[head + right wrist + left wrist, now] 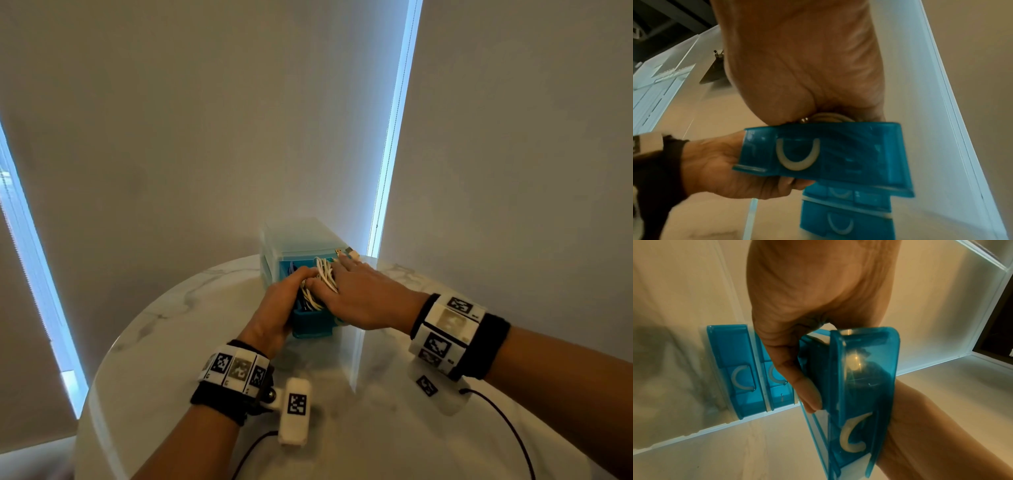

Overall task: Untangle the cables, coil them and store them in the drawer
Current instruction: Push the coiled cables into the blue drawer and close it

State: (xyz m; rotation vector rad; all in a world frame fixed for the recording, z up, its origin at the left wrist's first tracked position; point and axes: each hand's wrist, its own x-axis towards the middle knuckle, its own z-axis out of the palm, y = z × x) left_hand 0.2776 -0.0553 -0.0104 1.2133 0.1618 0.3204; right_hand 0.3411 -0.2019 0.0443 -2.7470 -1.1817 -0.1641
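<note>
Clearly the storing step is in hand: both hands are at the pulled-out top drawer (313,323) of a small translucent drawer unit (298,236) that stands on the marble tabletop (178,308). A bundle of coiled white cables (320,279) sits partly inside the top drawer and partly bulging above its rim, with two plug ends (346,253) sticking out past the drawer's far right corner. The right hand (363,298) lies over the bundle, its fingers fairly straight and close together, pressing the loops down. The left hand (277,308) is at the drawer's left side; in the left wrist view its fingers (795,374) curl over the drawer's side wall, and the right wrist view shows its thumb under the drawer front, so it seems to be gripping and steadying the drawer.

Something dark lies in the drawer beneath the white loops, perhaps another cable; I cannot tell for sure.

My judgement is that the task is close to its end. The next move calls for tucking the raised loops and the stray plugs below the drawer's rim so nothing snags, then sliding the drawer shut.

Counted: one drawer unit with three blue drawers, the top one open and two closed drawers (846,211) below it; one visible white bundle, its cable count unclear; two plug ends; two hands.
</note>
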